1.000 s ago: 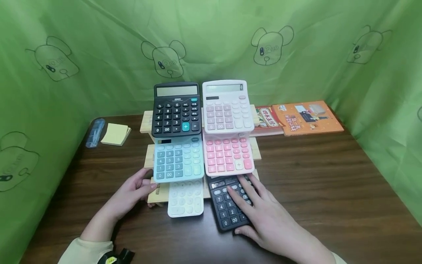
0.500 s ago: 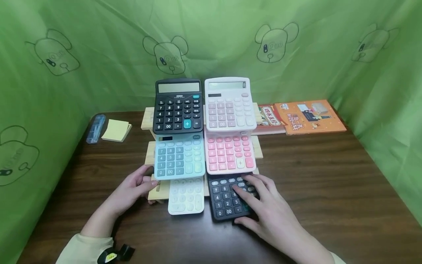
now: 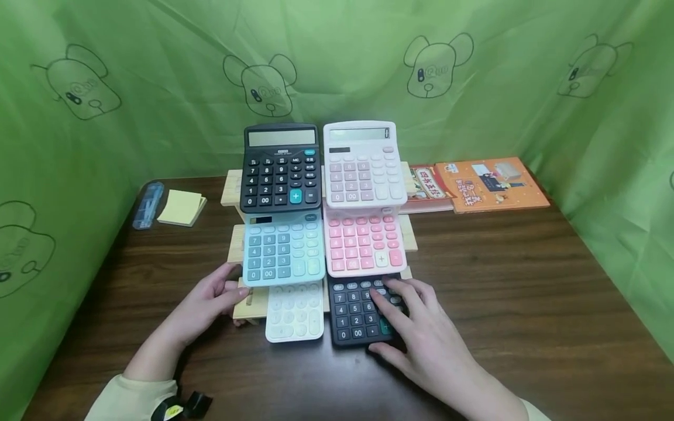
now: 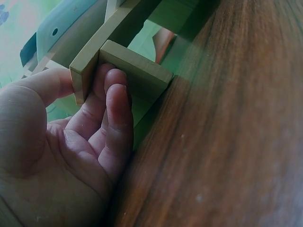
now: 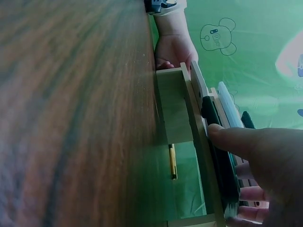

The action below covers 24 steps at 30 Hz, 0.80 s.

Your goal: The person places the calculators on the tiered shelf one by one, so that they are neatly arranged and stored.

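Observation:
In the head view, calculators lean on a tiered wooden stand (image 3: 255,305). My right hand (image 3: 427,345) holds the black calculator (image 3: 357,316) at the lower right, thumb at its near edge and fingers over its right-hand keys. The right wrist view shows that thumb (image 5: 227,137) against the calculator's edge. With my left hand (image 3: 202,307) I pinch the stand's lower left end. Seen from the left wrist, the thumb lies on one side of the slat (image 4: 97,49) and curled fingers on the other. A small white calculator (image 3: 295,316) sits beside the black one.
Above are a blue calculator (image 3: 284,251), a pink one (image 3: 364,245), a larger black one (image 3: 281,175) and a pale one (image 3: 363,175). Sticky notes (image 3: 181,207) and a clear blue item (image 3: 148,206) lie left. Books (image 3: 492,186) lie right. Green cloth (image 3: 337,58) surrounds the table.
The lower black calculator has slid up under the pink one and turned from tilted to nearly straight, the right hand moving with it. The left hand keeps its hold on the stand.

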{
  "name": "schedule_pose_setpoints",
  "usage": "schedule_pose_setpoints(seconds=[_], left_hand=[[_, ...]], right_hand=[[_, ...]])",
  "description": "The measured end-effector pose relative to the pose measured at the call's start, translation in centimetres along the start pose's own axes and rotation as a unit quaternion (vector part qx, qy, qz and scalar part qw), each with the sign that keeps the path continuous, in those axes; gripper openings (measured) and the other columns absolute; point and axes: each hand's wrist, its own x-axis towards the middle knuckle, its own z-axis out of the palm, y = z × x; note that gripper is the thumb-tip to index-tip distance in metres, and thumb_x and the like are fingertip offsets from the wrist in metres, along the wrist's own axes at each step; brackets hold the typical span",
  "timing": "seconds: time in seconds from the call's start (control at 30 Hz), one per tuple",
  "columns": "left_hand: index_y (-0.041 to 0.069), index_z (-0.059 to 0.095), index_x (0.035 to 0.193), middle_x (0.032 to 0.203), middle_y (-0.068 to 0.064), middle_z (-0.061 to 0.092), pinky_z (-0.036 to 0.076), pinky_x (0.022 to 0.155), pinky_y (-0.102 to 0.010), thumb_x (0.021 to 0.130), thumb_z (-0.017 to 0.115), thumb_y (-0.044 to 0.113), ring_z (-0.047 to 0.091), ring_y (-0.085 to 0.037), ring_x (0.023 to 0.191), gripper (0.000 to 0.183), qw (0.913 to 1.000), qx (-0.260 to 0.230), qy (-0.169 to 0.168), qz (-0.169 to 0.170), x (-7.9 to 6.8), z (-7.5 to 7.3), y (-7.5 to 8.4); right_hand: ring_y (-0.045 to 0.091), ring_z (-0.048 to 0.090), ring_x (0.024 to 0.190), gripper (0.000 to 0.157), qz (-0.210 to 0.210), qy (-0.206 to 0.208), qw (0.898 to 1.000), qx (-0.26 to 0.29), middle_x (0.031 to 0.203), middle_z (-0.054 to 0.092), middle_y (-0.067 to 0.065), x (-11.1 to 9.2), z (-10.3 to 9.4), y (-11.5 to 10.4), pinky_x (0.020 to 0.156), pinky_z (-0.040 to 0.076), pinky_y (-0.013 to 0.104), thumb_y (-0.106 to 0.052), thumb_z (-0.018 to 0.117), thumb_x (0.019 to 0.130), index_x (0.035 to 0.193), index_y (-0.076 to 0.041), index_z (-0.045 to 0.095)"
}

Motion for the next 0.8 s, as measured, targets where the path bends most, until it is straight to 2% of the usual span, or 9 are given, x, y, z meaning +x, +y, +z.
schedule_pose_setpoints(seconds=[0.13,0.33,0.53,0.63,0.8], left_hand=[[0.014,0.02,0.152,0.101,-0.021,0.068,0.056,0.058,-0.046,0.101,0.053,0.019,0.064,-0.039,0.063,0.061,1.0,0.001,-0.002,0.0,-0.18,0.2,-0.11],[0.016,0.02,0.152,0.1,-0.02,0.068,0.056,0.061,-0.045,0.101,0.053,0.022,0.063,-0.04,0.064,0.061,1.0,0.001,0.005,-0.008,-0.13,0.02,0.28],[0.015,0.019,0.152,0.101,-0.022,0.067,0.056,0.06,-0.047,0.101,0.052,0.019,0.063,-0.041,0.063,0.06,0.9999,-0.01,-0.006,-0.005,-0.32,0.08,-0.11],[0.015,0.02,0.152,0.1,-0.023,0.067,0.055,0.058,-0.046,0.101,0.052,0.018,0.063,-0.04,0.063,0.06,0.9999,-0.011,-0.001,0.0,-0.48,0.05,-0.25],[0.012,0.018,0.152,0.099,-0.023,0.067,0.055,0.057,-0.046,0.101,0.052,0.017,0.063,-0.038,0.062,0.061,0.9999,-0.016,-0.002,-0.005,-1.06,0.25,-0.62]], right_hand=[[0.028,0.031,0.13,0.077,0.01,-0.004,1.0,-0.011,0.144,0.039,0.003,-0.19,-0.06,-0.25,0.098,0.033,0.046,-0.058,0.071,0.08,0.145,-0.024,0.047],[0.03,0.033,0.127,0.079,0.005,0.02,1.0,-0.019,0.141,0.042,0.004,0.15,-0.05,-0.33,0.087,0.03,0.044,-0.059,0.072,0.078,0.144,-0.024,0.048],[0.03,0.033,0.126,0.079,0.005,0.012,1.0,-0.026,0.142,0.041,0.005,-0.09,0.2,-0.45,0.088,0.031,0.045,-0.06,0.07,0.079,0.145,-0.024,0.046],[0.03,0.031,0.127,0.079,0.004,0.006,1.0,-0.023,0.144,0.039,0.005,-0.06,0.2,-0.47,0.089,0.03,0.045,-0.06,0.07,0.079,0.145,-0.025,0.046],[0.025,0.032,0.129,0.07,0.0,-0.003,1.0,-0.005,0.146,0.039,0.001,-0.56,-0.24,-0.37,0.097,0.033,0.047,-0.057,0.069,0.083,0.143,-0.027,0.048]])
